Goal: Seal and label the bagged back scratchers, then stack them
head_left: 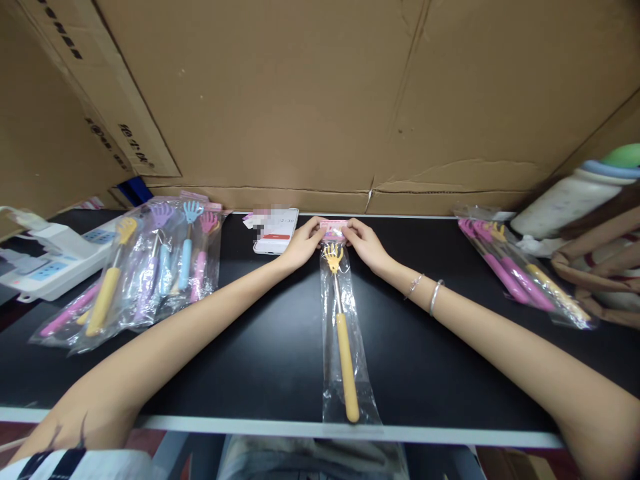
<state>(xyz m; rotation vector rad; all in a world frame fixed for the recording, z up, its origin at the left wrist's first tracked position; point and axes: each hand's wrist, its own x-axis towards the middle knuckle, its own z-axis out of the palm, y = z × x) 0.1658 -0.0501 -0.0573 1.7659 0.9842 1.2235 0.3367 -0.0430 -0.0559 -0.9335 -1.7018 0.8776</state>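
Note:
A yellow back scratcher with a claw head lies in a clear plastic bag along the middle of the black table. A pink header card sits at the bag's far end. My left hand pinches the card's left side. The card's right side is pinched by my right hand, whose wrist carries bracelets. Both hands have their fingers pressed together on the card.
A pile of bagged scratchers in yellow, purple, blue and pink lies at the left. Another bagged bunch lies at the right beside a basket and a bottle. A phone rests behind my left hand. A white power strip sits far left. Cardboard walls stand behind.

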